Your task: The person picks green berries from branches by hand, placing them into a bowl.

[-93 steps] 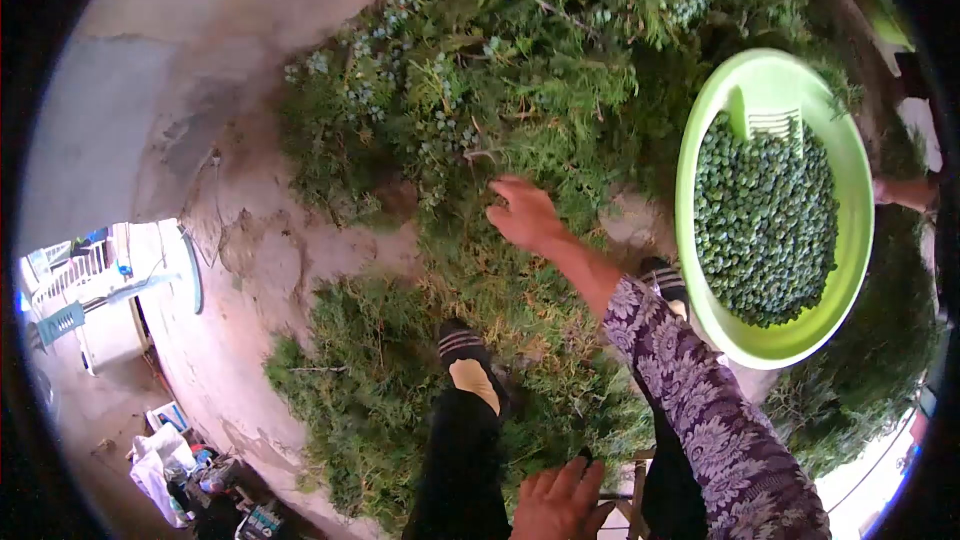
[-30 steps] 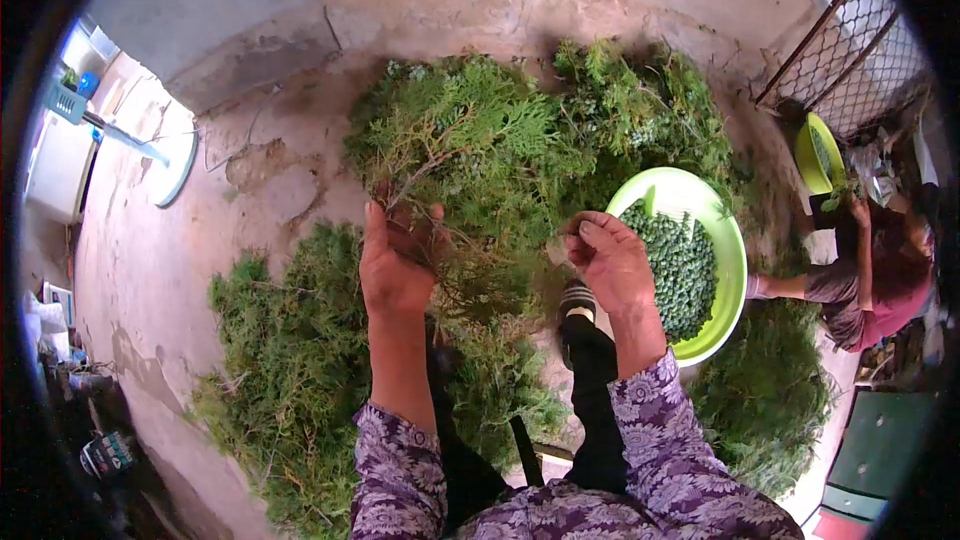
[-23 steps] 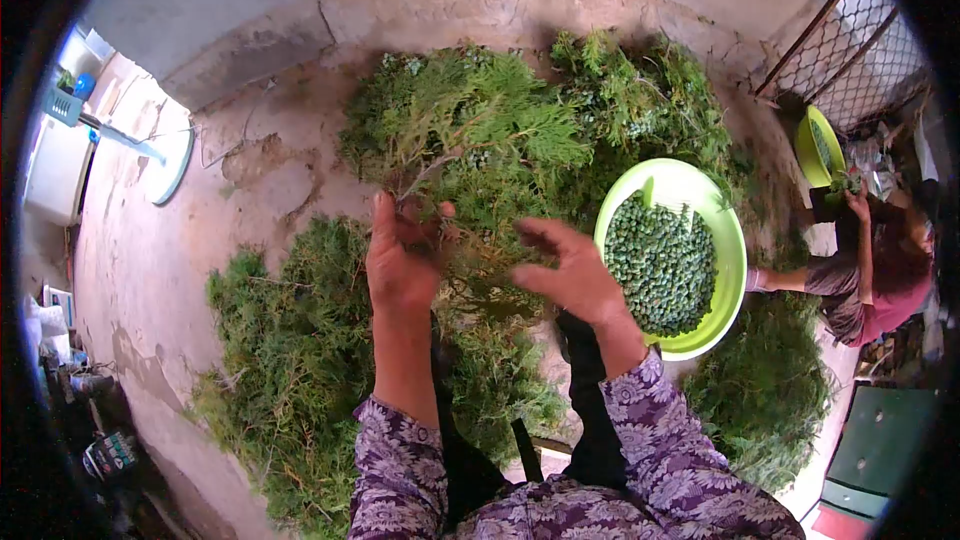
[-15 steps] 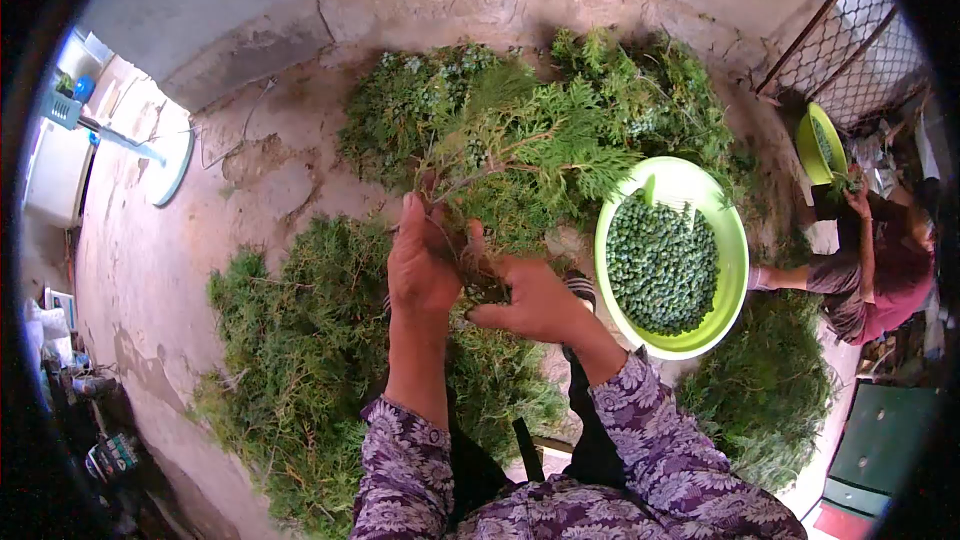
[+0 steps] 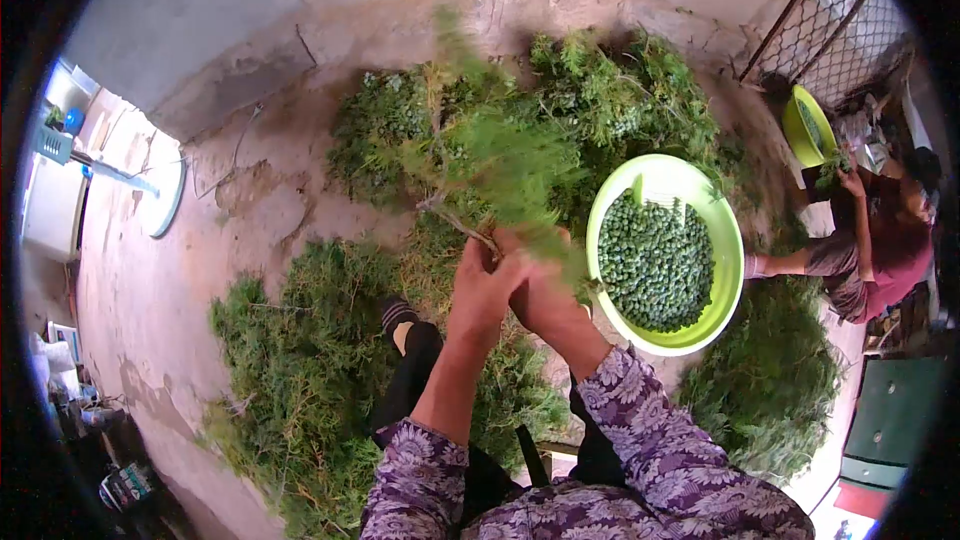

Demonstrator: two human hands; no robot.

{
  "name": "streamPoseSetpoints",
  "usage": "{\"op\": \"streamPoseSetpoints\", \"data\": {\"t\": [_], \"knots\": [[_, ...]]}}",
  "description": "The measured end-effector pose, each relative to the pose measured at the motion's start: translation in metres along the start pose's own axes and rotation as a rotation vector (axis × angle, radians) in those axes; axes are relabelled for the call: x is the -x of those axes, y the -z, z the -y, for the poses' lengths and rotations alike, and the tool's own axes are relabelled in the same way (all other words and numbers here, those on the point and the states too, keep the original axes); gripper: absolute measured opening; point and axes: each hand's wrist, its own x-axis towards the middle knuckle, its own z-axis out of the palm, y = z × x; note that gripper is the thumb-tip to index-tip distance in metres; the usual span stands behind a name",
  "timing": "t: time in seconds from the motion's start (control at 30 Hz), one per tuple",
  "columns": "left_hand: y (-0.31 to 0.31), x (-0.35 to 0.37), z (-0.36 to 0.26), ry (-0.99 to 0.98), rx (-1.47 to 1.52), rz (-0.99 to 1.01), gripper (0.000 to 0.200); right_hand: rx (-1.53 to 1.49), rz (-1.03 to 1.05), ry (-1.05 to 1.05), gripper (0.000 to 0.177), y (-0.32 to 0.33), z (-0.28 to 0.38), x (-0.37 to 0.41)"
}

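My left hand (image 5: 484, 290) is closed around the woody stem of a leafy evergreen branch (image 5: 515, 165), whose foliage is smeared by motion above the hands. Pressed against it, my right hand (image 5: 552, 300) is also closed on the branch, its fingertips partly blurred and hidden by foliage. Just right of my hands stands a light green basin (image 5: 665, 344) holding many small round green berries (image 5: 655, 265). In front lies a heap of berry-bearing evergreen branches (image 5: 620, 90).
More cut branches lie in a pile (image 5: 300, 370) at left and another pile (image 5: 765, 370) at right. A co-worker (image 5: 885, 250) sits at far right by a second green basin (image 5: 802, 130). A fan (image 5: 160, 185) stands at left; a wall (image 5: 400, 0) runs behind.
Both hands have come together, the left moving right. The branch has swung, its foliage now pointing upward instead of to the right. My left foot now shows beside the left pile.
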Motion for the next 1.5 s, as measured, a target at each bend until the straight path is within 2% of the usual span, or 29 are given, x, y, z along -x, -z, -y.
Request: {"op": "streamPoseSetpoints", "data": {"t": [0.07, 0.1, 0.13, 0.2, 0.23, 0.27, 0.33, 0.4, 0.43, 0.5, 0.63, 0.7, 0.73, 0.8, 0.83, 0.9, 1.0, 1.1, 1.17, 1.23, 1.3, 1.33, 1.4, 1.47, 1.5], "knots": [[0.005, -0.004, 0.013, 0.072, 0.266, -0.155, 0.034, 0.029, -0.069, 0.077, 0.025, 0.004, 0.004, 0.002], [0.004, -0.007, 0.008, 0.273, 0.418, -0.327, 0.027, 0.007, -0.009, 0.084, 0.030, 0.005, 0.008, 0.001], [0.004, -0.007, 0.001, 0.274, 0.418, -0.326, 0.027, 0.007, -0.009, 0.083, 0.030, 0.007, 0.011, 0.000], [0.012, -0.005, -0.019, 0.257, 0.412, -0.407, 0.023, -0.259, -0.036, 0.089, 0.033, 0.008, 0.017, 0.000], [0.030, -0.011, -0.006, 0.185, 0.363, -0.331, 0.025, -0.345, -0.086, 0.104, 0.033, 0.008, 0.013, -0.002], [0.035, -0.010, -0.012, 0.184, 0.361, -0.337, 0.025, -0.350, -0.084, 0.106, 0.033, 0.011, 0.005, -0.004], [0.041, -0.010, -0.027, 0.189, 0.512, -0.339, 0.026, -1.032, 0.042, -0.358, 0.033, 0.021, -0.018, -0.008], [0.049, -0.010, -0.029, 0.171, 0.531, -0.340, 0.026, -1.415, -0.147, -0.601, 0.025, 0.034, -0.036, -0.013], [0.050, -0.009, -0.031, 0.161, 0.559, -0.325, 0.026, -1.416, -0.148, -0.599, 0.025, 0.036, -0.045, -0.011], [0.052, -0.010, -0.031, 0.151, 0.587, -0.307, 0.027, -1.716, -0.148, -0.758, 0.017, 0.036, -0.057, -0.008], [0.052, -0.012, -0.027, 0.134, 0.551, -0.291, 0.025, -1.671, -0.036, -0.775, 0.015, 0.038, -0.045, -0.006], [0.050, -0.012, -0.027, 0.138, 0.550, -0.306, 0.025, -1.405, -0.036, -0.543, 0.015, 0.035, -0.035, -0.007], [0.049, -0.012, -0.027, 0.133, 0.568, -0.310, 0.024, -1.406, -0.035, -0.544, 0.015, 0.035, -0.028, -0.006], [0.044, -0.011, -0.028, 0.130, 0.584, -0.312, 0.024, -1.051, 0.042, -0.413, 0.019, 0.034, -0.012, -0.006], [0.041, -0.010, -0.032, 0.149, 0.557, -0.335, 0.023, -1.053, 0.042, -0.415, 0.019, 0.031, -0.007, -0.004], [0.039, -0.010, -0.031, 0.169, 0.526, -0.359, 0.023, -0.817, 0.030, -0.189, 0.024, 0.024, 0.001, -0.002], [0.036, -0.009, -0.028, 0.129, 0.512, -0.310, 0.024, -0.748, -0.019, -0.163, 0.027, 0.015, 0.005, -0.003], [0.030, -0.008, -0.030, 0.167, 0.428, -0.371, 0.023, -0.631, -0.060, -0.097, 0.028, 0.022, 0.009, -0.007], [0.031, -0.010, -0.022, 0.028, 0.439, -0.371, 0.020, -0.627, -0.048, -0.095, 0.028, 0.023, 0.010, -0.005], [0.033, -0.006, -0.029, 0.095, 0.422, -0.421, 0.018, -0.621, -0.037, -0.094, 0.027, 0.026, 0.014, -0.002], [0.037, -0.006, -0.030, 0.160, 0.404, -0.472, 0.016, -0.769, 0.148, -0.048, 0.023, 0.032, 0.020, 0.001], [0.041, -0.007, -0.025, 0.129, 0.389, -0.482, 0.015, -0.770, 0.147, -0.046, 0.023, 0.033, 0.021, 0.002], [0.041, -0.006, -0.025, 0.095, 0.373, -0.493, 0.015, -1.035, 0.374, -0.183, 0.020, 0.036, 0.021, 0.003], [0.028, -0.002, -0.033, -0.033, 0.173, -0.563, 0.018, -1.060, 0.522, -0.307, 0.019, 0.047, 0.018, -0.001], [0.029, -0.002, -0.033, -0.033, 0.176, -0.567, 0.018, -1.059, 0.527, -0.305, 0.019, 0.047, 0.018, -0.002]]}}
